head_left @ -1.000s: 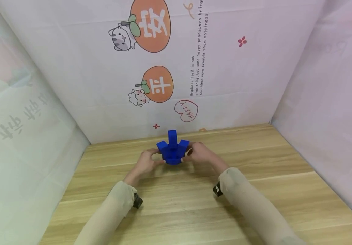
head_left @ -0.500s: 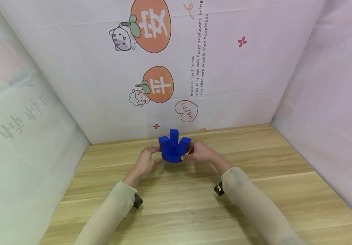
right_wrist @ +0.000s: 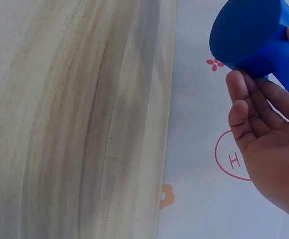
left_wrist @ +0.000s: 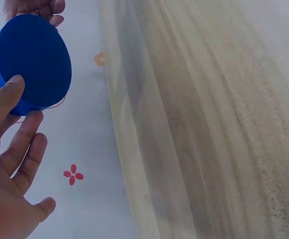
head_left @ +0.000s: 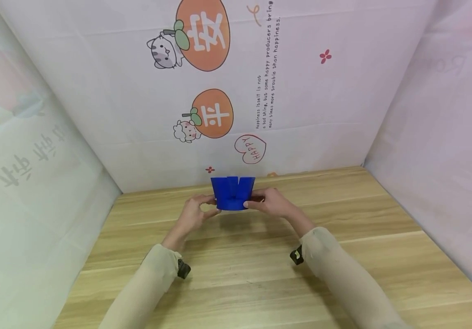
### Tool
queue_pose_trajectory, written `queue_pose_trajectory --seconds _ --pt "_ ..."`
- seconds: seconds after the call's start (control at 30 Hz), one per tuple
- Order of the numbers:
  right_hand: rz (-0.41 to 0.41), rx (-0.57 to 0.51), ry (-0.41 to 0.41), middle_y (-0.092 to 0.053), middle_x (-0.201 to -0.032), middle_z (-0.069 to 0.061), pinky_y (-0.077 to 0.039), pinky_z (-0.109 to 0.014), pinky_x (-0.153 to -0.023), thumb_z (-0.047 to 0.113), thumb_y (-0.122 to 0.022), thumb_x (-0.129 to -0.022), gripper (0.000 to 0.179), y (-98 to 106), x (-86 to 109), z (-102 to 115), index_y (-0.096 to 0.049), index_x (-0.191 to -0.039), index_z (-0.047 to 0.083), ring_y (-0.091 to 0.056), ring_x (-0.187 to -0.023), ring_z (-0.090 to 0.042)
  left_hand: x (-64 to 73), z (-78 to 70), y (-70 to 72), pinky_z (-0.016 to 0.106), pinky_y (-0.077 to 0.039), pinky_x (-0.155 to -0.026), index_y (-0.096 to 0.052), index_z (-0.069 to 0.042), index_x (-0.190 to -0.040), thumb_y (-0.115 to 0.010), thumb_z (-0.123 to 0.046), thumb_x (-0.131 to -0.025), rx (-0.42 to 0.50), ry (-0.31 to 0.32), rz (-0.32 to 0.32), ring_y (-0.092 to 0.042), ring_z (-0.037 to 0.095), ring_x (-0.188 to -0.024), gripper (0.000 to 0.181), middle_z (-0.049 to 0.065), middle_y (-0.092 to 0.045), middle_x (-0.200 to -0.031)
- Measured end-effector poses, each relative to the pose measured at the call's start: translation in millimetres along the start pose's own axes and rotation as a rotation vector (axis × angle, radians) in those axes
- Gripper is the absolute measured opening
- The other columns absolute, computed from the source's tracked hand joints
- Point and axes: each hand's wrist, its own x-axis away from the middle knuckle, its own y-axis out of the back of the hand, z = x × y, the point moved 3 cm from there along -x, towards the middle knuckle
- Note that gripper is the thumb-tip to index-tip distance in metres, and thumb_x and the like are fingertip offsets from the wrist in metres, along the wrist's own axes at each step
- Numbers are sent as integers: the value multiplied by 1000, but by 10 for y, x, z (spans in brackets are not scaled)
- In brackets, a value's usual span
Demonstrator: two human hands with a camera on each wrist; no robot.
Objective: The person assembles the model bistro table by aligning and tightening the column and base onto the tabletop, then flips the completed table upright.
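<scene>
A blue plastic piece (head_left: 230, 196) with a flat round base and several blocky prongs is held up over the far part of the table, prongs pointing upward. My left hand (head_left: 192, 212) grips its left side between thumb and fingers. On the opposite side, my right hand (head_left: 273, 202) pinches it, thumb on the front near the base. The smooth base disc (left_wrist: 35, 62) faces the camera in the left wrist view. From the right wrist, the same base (right_wrist: 246, 32) shows, with fingertips (right_wrist: 236, 79) right below its edge.
The wood-grain table (head_left: 236, 283) has a shadow beneath the piece. Just behind stands a white printed cloth wall (head_left: 301, 114); further cloth walls rise at the left (head_left: 34, 183) and right (head_left: 433, 160). A small black device (head_left: 296, 255) sits at the right cuff.
The blue piece has turned from showing its prongs fanned from above to a more side-on view, and sits slightly higher in the head view. Both hands keep hold, shifting slightly.
</scene>
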Motion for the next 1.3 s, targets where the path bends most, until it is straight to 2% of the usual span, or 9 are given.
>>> queue_pose_trajectory --seconds 0.23,0.33,0.5,0.63,0.83,1.0,1.1,1.23,1.3 --pt "-51 -31 -28 -74 -95 2 -54 -30 -77 46 -69 -91 36 31 9 -30 -74 -109 15 -64 -84 -13 -2 -18 12 52 -46 -106 -73 -15 -124 -82 -26 -84 49 68 19 -66 27 -111 42 6 -77 -102" --pt "-46 -49 -38 -74 -96 1 -55 -31 -79 45 -72 -89 36 52 16 -32 -74 -109 16 -65 -86 -13 -5 -40 29 52 -47 -105 -72 -15 -125 -80 -28 -86 73 87 24 -67 26 -111 42 6 -77 -102" --pt "-12 -117 -29 -74 -93 0 -56 -30 -77 35 -80 -84 28 58 29 -52 -73 -103 16 -68 -85 -14 -4 -70 57 50 -51 -100 -72 -15 -124 -79 -30 -87 107 119 27 -66 25 -114 40 2 -77 -98" --pt "-6 -112 -16 -74 -89 1 -55 -28 -73 34 -80 -84 25 63 45 -66 -72 -99 16 -67 -80 -12 4 -80 55 48 -53 -96 -74 -15 -122 -79 -32 -87 126 147 36 -65 26 -118 39 0 -77 -96" --pt "-11 -107 -17 -74 -90 -2 -55 -29 -70 38 -72 -91 24 83 67 -74 -74 -103 16 -66 -78 -14 9 -102 52 49 -51 -98 -72 -16 -124 -74 -36 -90 127 156 71 -63 26 -119 39 1 -76 -102" --pt "-7 -159 -29 -75 -96 -14 -59 -41 -74 39 -66 -96 28 106 79 -76 -73 -106 14 -70 -85 -35 10 -121 64 48 -50 -97 -70 -19 -127 -69 -41 -93 103 165 96 -64 24 -117 40 0 -75 -107" --pt "2 -200 -18 -74 -97 -18 -59 -41 -74 35 -64 -98 28 117 84 -75 -73 -108 11 -69 -89 -42 9 -125 62 47 -52 -96 -70 -18 -127 -67 -42 -95 100 154 103 -65 24 -115 40 0 -75 -110" --pt "12 -244 -6 -74 -92 -16 -58 -32 -71 29 -63 -99 24 118 85 -94 -72 -107 8 -69 -87 -40 11 -117 51 46 -55 -93 -71 -18 -125 -65 -43 -96 103 143 108 -66 24 -113 39 2 -74 -116" --pt "16 -249 2 -74 -90 -13 -57 -31 -70 28 -63 -99 23 117 86 -95 -72 -106 8 -69 -83 -35 17 -110 43 46 -55 -93 -71 -19 -125 -64 -46 -96 115 155 111 -66 24 -114 41 1 -73 -120"
